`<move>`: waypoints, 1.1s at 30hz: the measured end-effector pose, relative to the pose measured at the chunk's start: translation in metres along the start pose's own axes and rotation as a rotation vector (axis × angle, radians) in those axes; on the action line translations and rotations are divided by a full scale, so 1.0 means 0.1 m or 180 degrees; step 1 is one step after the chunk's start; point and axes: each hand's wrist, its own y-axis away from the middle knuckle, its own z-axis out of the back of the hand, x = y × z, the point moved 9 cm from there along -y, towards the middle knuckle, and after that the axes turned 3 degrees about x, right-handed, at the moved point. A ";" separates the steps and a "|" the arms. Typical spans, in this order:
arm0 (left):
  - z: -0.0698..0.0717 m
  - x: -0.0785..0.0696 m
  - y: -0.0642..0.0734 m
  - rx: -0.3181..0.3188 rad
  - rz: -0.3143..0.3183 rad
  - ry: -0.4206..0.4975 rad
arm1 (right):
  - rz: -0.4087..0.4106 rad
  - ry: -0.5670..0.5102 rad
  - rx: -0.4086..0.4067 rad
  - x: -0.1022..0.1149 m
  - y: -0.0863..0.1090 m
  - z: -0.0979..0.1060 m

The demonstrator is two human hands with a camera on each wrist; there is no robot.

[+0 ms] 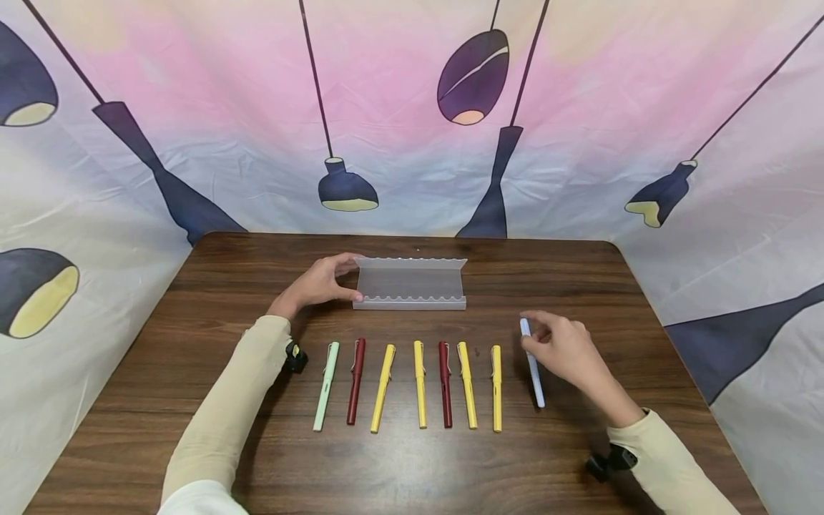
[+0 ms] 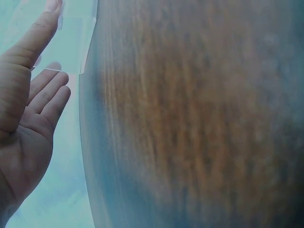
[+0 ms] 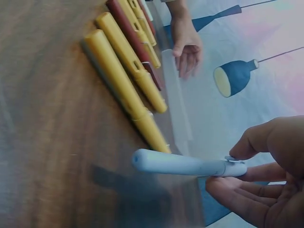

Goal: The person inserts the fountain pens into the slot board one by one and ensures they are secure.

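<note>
My right hand (image 1: 566, 347) pinches a light blue pen (image 1: 534, 372) by its clip end, between thumb and fingers. In the right wrist view that pen (image 3: 185, 164) hangs tilted above the table, its shadow beneath it. At the back, a clear plastic pen tray (image 1: 409, 304) with scalloped edges lies on the table. My left hand (image 1: 325, 281) holds its left end, thumb at the front corner and fingers at the back one. Nearest to the blue pen is a yellow pen (image 1: 497, 390), a little to the left.
Left of it lies a row of pens: a mint green pen (image 1: 325, 386), a dark red pen (image 1: 356, 383), another dark red pen (image 1: 445, 386) and several yellow pens (image 1: 420, 386). A printed cloth (image 1: 412, 143) hangs behind the wooden table (image 1: 412, 472).
</note>
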 end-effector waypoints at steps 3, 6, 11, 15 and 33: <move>0.00 0.01 0.00 -0.0008 0.0003 0.0001 | 0.0094 -0.0027 -0.0152 0.06 -0.04 0.09; 0.00 0.01 0.01 -0.0003 0.0004 -0.0003 | 0.0180 -0.0064 -0.0300 0.11 -0.08 0.18; -0.01 0.01 0.01 0.0019 -0.0008 -0.0028 | 0.0307 -0.0110 -0.0519 0.17 -0.14 0.27; -0.01 0.01 0.02 0.0022 0.0000 -0.0027 | 0.0463 -0.0205 -0.0684 0.22 -0.19 0.33; 0.01 0.00 0.02 0.0029 -0.0010 -0.0096 | 0.0858 -0.1142 -0.0993 0.38 -0.57 0.42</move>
